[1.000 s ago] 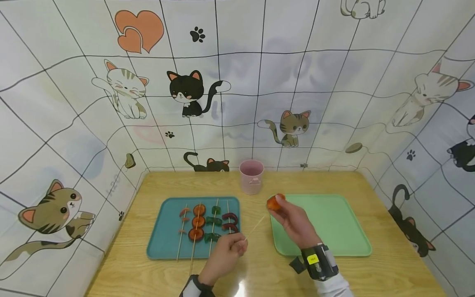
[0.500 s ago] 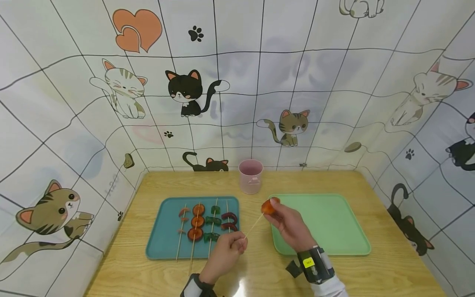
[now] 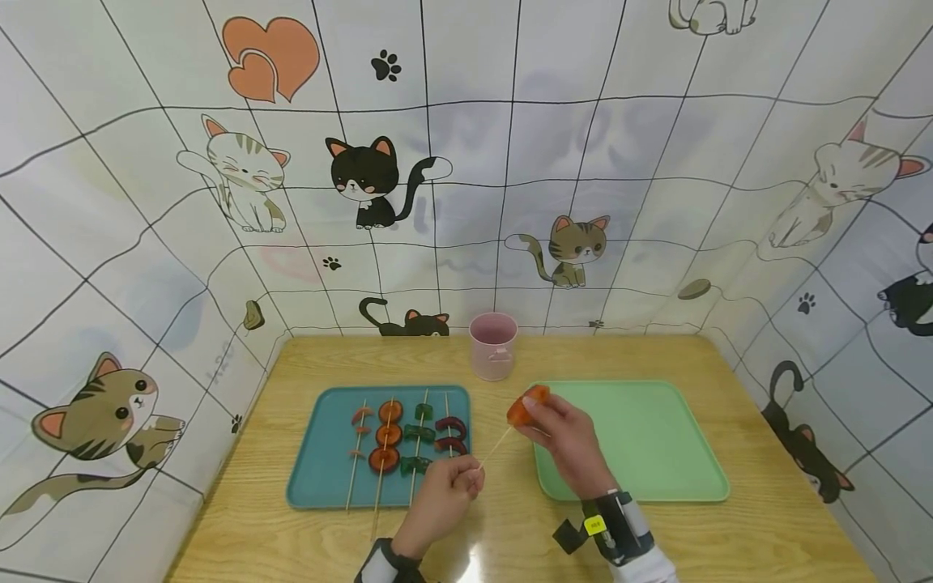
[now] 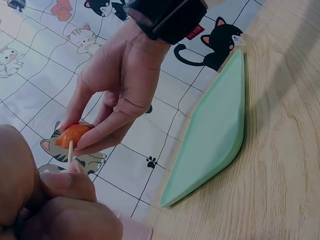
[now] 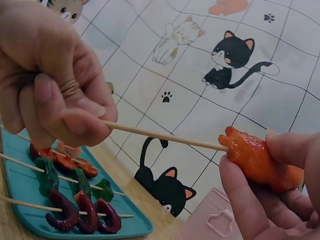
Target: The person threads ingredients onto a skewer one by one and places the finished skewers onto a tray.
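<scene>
My left hand (image 3: 443,492) pinches a thin wooden skewer (image 5: 165,136) between thumb and curled fingers. The skewer slants up to the right. My right hand (image 3: 576,445) holds a glossy orange-red food piece (image 5: 252,156) between thumb and fingertips, above the left edge of the green tray (image 3: 641,470). In the right wrist view the skewer's far end meets the left end of the orange piece; its tip is hidden there, and how deep it goes I cannot tell. The left wrist view also shows the skewer (image 4: 70,151) running up to the piece.
At left lies a teal tray (image 3: 313,482) with several filled skewers: small pinkish pieces, round brown-orange slices (image 3: 384,461), green pieces (image 3: 419,433) and dark red curled pieces (image 3: 450,444). A pink mug (image 3: 492,348) stands at the back, between the trays. Cat-printed sheeting surrounds the table.
My right hand has moved left and slightly down, bringing the orange piece from apart to against the skewer's end. My left hand has stayed almost still with the skewer.
</scene>
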`<state>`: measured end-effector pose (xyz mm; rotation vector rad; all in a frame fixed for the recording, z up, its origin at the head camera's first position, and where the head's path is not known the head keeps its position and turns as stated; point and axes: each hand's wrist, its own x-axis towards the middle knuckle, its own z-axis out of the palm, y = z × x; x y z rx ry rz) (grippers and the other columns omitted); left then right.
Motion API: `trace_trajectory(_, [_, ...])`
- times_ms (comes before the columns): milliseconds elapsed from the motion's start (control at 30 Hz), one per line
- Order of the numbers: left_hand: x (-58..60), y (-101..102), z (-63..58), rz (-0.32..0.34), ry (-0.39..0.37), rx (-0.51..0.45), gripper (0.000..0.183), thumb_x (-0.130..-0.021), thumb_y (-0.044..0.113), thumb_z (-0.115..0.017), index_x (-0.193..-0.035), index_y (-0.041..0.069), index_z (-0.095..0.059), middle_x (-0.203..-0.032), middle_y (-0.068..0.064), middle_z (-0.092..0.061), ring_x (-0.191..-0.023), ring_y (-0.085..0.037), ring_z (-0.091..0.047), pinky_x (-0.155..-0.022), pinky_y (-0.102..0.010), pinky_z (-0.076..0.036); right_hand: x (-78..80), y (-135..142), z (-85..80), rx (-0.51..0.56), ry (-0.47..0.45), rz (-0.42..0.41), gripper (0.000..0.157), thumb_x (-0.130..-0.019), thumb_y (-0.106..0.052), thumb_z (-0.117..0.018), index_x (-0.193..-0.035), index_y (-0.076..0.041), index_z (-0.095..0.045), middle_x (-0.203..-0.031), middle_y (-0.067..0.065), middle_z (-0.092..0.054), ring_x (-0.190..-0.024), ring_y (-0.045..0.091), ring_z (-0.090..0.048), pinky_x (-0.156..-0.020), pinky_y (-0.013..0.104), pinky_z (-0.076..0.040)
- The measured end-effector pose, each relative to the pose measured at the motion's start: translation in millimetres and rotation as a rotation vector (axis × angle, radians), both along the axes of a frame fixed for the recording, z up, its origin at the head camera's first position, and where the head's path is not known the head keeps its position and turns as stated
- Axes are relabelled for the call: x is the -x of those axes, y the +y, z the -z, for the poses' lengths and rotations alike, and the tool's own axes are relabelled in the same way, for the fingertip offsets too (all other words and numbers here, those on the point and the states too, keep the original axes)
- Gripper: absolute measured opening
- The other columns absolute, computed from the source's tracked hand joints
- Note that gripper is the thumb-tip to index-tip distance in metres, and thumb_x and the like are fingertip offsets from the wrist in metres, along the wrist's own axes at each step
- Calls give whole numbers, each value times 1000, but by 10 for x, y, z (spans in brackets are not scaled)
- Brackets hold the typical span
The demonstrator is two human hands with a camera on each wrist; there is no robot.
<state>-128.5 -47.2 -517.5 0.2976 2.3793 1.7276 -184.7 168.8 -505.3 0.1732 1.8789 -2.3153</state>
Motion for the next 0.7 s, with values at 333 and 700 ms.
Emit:
trace_trajectory(333, [-22,11,7,-53,-13,33,24,-98,-5,-52,-78,0,-65,-70,2,-52,-63,-7,-46,-54,-18,-35,-65,-52,38,-45,10,10,53,-93,-35,-76,-135,-7,-62,-131,16,-64,-115,24,-69,-93,33,-58])
trace_trajectory(700, [13,111,20,-81,14,14,23,-92,-9,-53,-72,-1,-61,-65,4,-48,-58,-5,-41,-54,-18,-32,-152,-184,119,-41,33,-57,52,-95,-29,-75,-135,0,-61,-122,18,-70,-107,24,-73,-91,36,-59])
